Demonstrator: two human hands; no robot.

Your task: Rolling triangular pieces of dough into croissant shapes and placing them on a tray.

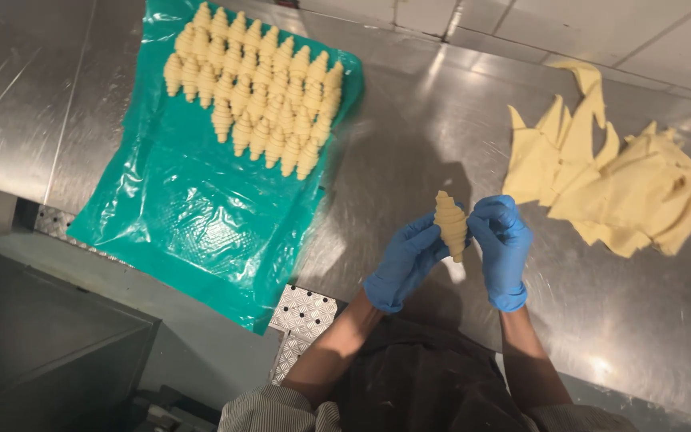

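Gloved hands [457, 256], steel table [409, 136] (tiled wall behind)

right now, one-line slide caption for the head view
Two blue-gloved hands, left hand and right hand, hold a rolled raw croissant above a steel table.

Left hand [404, 264], right hand [503, 248] — gloved, raised, fingers seemingly curled inward

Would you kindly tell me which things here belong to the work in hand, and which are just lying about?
In hand: rolled croissant, left hand, right hand, dough triangles, shaped croissants, green sheet.
Lying about: perforated metal plate, steel table.
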